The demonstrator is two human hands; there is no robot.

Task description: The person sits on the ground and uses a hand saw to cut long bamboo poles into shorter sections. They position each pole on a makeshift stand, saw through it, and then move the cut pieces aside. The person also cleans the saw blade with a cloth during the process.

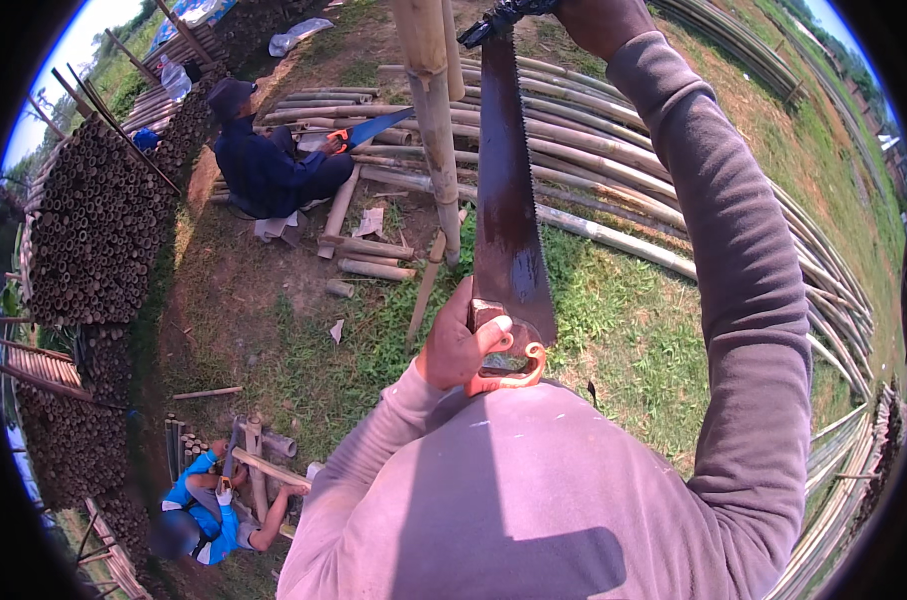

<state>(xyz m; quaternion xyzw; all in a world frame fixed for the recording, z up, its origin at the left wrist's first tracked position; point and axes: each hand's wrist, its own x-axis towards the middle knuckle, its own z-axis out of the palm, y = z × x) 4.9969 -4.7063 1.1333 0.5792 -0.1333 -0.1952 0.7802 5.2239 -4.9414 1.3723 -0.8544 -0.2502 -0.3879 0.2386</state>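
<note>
My left hand (457,345) grips the orange handle (511,374) of a long hand saw (504,200). Its rusty toothed blade runs up the middle of the view, teeth to the right. My right hand (600,20), at the top edge, is closed around the blade's far tip, where something black shows. Both arms wear grey long sleeves. A thick upright bamboo pole (434,110) stands just left of the blade, apart from it.
Many long bamboo poles (614,150) lie on the grass at right. Stacked cut bamboo (94,220) fills the left. A seated person in dark clothes (264,165) holds a saw. Another person in blue (204,510) handles short bamboo pieces at lower left.
</note>
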